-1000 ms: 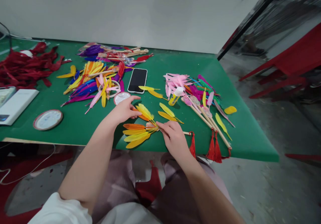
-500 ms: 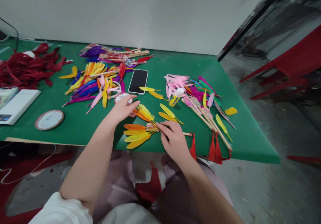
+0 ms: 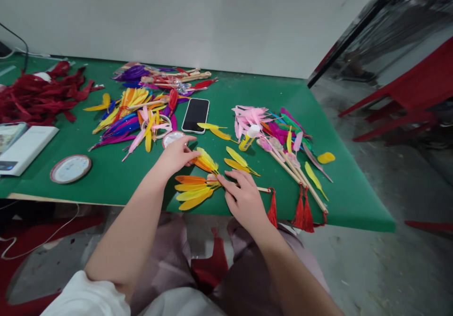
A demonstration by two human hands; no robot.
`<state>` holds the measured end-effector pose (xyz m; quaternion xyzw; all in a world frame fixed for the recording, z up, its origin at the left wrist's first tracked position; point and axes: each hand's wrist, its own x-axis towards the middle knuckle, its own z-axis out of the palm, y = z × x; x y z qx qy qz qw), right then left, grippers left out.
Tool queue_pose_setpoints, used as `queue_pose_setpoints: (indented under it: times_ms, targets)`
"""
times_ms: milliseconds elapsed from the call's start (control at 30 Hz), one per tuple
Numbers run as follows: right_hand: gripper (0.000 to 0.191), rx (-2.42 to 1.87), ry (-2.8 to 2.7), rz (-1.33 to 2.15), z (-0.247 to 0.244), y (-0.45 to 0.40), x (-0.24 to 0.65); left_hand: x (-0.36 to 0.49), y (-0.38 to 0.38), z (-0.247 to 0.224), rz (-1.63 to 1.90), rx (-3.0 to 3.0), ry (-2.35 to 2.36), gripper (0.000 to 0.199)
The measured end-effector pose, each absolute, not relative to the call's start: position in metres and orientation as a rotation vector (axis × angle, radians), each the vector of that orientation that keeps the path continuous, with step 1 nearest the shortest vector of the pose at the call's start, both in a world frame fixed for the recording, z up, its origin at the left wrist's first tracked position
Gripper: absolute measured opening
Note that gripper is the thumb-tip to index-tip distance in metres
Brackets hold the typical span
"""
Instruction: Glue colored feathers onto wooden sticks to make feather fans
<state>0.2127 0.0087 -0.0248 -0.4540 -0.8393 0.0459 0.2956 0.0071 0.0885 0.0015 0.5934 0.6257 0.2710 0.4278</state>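
Over the green table (image 3: pixel 116 179), left hand (image 3: pixel 177 155) pinches an orange feather (image 3: pixel 201 164).

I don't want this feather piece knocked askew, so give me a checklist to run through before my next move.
1. Left hand at the upper feathers: ok.
2. Right hand at the inner ends of the feathers: ok.
3. Glue stick standing on the table: ok.
4. Phone free of feathers: not ok, a loose yellow feather overlaps its near edge.
5. Lower feathers firmly attached: cannot tell.
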Motion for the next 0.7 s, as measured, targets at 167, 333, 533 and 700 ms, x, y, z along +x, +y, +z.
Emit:
queue_pose_setpoints:
  times_ms: [167,333,533,700]
  targets:
    - [0.039,-1.205,-2.23,0.123,-0.0261,0.0092,0.2131,0.0055,0.0892,-0.0007,0.647,1.509,1.547,0.046]
    - [0.037,-1.206,-2.235,0.119,-0.0239,0.0092,0.2119,0.0045,0.0894,-0.002,0.633,1.546,1.552,0.043]
    - [0.034,-1.199,-2.219,0.093,-0.0225,0.0105,0.2101,0.0046,0.0893,-0.0027,0.626,1.551,1.554,0.041]
    - [0.033,-1.181,-2.213,0.07,-0.024,0.0126,0.2102,0.0054,0.0892,-0.0022,0.626,1.539,1.547,0.04]
